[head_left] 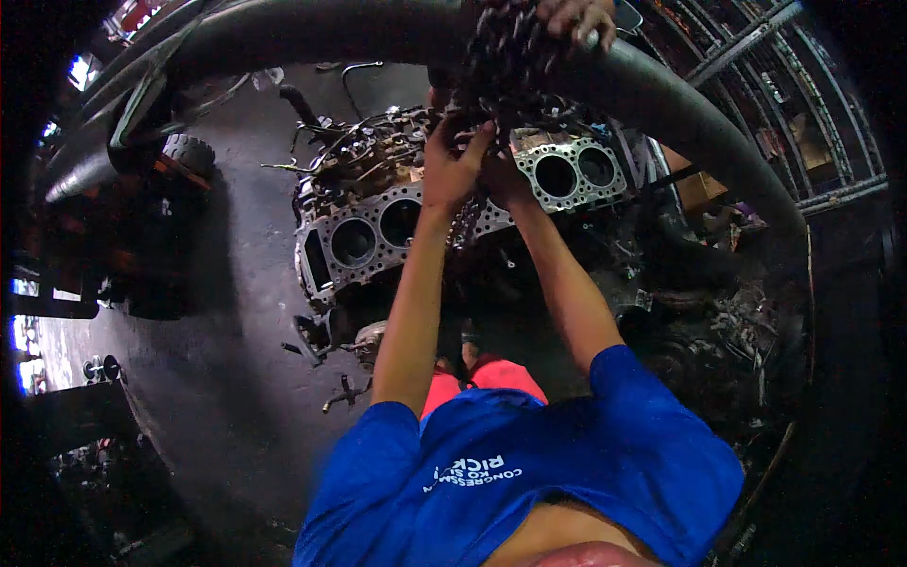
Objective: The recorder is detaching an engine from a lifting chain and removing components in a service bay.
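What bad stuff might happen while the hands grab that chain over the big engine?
1. The left hand and right hand grip a hanging chain; if it jerks, fingers might get pinched between links.
2. The engine block sits right below, so a slip may knock knuckles on its metal edges.
3. Loose parts on the dark floor near the person's feet look easy to trip on.

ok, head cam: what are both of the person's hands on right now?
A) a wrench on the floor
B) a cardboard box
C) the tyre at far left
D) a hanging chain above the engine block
D: the left hand and right hand both grip the dark chain that hangs over the engine block with its open cylinder bores; another person's hand holds the chain higher up.
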Demonstrator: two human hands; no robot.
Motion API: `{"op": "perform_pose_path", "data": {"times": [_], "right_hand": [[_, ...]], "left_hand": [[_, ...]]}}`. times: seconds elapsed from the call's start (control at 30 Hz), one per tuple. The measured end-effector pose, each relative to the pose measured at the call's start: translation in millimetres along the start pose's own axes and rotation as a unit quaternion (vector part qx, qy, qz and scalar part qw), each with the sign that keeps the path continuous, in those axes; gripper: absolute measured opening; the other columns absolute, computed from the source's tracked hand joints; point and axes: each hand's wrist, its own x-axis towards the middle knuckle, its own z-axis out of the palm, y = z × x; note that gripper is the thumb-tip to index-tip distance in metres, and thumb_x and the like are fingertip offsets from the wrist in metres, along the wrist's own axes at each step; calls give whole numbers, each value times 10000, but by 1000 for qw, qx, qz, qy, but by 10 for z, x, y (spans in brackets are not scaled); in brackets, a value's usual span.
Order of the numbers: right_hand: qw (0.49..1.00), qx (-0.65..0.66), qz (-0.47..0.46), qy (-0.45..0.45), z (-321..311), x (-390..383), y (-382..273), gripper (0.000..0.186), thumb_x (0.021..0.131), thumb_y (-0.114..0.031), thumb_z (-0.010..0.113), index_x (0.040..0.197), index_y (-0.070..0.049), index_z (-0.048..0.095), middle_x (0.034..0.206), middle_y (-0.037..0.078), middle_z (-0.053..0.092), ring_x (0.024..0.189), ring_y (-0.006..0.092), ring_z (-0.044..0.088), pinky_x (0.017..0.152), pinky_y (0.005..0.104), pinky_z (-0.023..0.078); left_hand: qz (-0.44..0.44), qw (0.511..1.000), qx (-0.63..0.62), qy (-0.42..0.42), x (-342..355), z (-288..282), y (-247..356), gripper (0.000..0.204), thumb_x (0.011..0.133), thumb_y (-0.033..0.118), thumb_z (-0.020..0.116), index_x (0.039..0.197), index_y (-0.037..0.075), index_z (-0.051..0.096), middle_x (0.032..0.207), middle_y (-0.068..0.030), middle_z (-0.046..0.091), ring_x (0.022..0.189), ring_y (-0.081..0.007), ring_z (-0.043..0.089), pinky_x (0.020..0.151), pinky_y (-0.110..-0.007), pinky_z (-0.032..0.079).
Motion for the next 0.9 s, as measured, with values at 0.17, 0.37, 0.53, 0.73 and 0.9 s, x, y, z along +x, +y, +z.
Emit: {"op": "perform_pose_path", "data": {"times": [0.17,0.37,0.53,0.73,0.9], "right_hand": [[973,-86,34,212,-1,292,-239,337,907,-303,545,1136,-63,609,949,110,674,907,273,641,825,453,491],[970,-3,32,241,-203,353,-240,330,905,-215,579,1212,-92,584,869,68,669,741,240,627,689,391,519],[958,95,66,261,-193,240,-249,297,916,-219,575,1135,-20,600,861,76,666,741,221,600,744,346,490],[905,203,344,145,-64,266,-519,324,877,-254,599,1085,-7,601,969,114,644,891,204,607,803,382,478],[948,218,36,229,29,81,359,453,839,-211,644,1229,0,551,1220,188,567,1095,322,554,948,428,437]], "left_hand": [[103,967,163,167,-110,63,197,379,837,290,735,1013,-22,613,980,-120,666,901,-156,600,817,-305,460],[235,933,225,153,-263,120,62,331,788,165,756,1019,-6,591,954,-132,624,890,-244,608,804,-348,474],[392,795,454,87,-241,159,-33,401,730,141,734,1086,7,608,1097,-191,568,1029,-374,552,901,-433,452],[378,755,536,24,-136,-161,-262,534,742,354,666,1162,33,594,1311,-212,479,1239,-401,421,1071,-589,245],[374,728,574,-24,108,100,-370,551,741,306,649,1230,62,575,1320,-176,477,1295,-364,401,1126,-587,156]]}}
